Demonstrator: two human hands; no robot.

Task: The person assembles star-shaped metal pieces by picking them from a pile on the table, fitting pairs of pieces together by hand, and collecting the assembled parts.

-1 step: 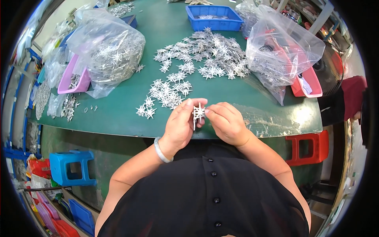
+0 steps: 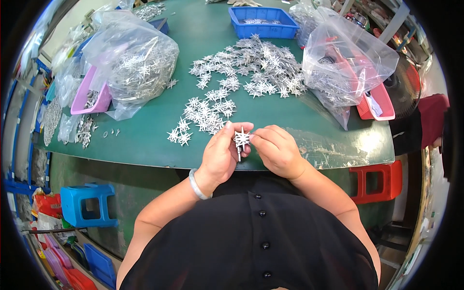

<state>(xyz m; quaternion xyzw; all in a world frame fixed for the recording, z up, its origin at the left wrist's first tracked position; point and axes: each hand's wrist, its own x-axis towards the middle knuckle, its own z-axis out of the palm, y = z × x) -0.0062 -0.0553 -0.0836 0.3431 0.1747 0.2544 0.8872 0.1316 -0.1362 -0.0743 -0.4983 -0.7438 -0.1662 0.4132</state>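
Note:
In front of my body, over the near table edge, my left hand [image 2: 220,155] is closed round a silvery star-shaped metal piece [image 2: 242,138] with pointed arms. A thin metal part hangs below the star, partly hidden by the fingers. My right hand [image 2: 277,151] is pinched at the star's right side, its fingertips touching it. Just beyond the hands lies a small cluster of similar star pieces [image 2: 200,114]. Farther off, a larger heap of them [image 2: 261,65] spreads across the green table [image 2: 145,140].
Clear bags of star pieces stand left [image 2: 142,67] and right [image 2: 333,72]. A blue tray [image 2: 266,31] sits at the back. Purple [image 2: 99,101] and pink [image 2: 384,104] baskets flank the table. Blue [image 2: 89,203] and red [image 2: 377,181] stools stand below; a person's dark red sleeve [image 2: 435,118] shows far right.
The star piece has turned slightly between my fingers and sits a little lower and farther left. Both hands hold nearly the same place.

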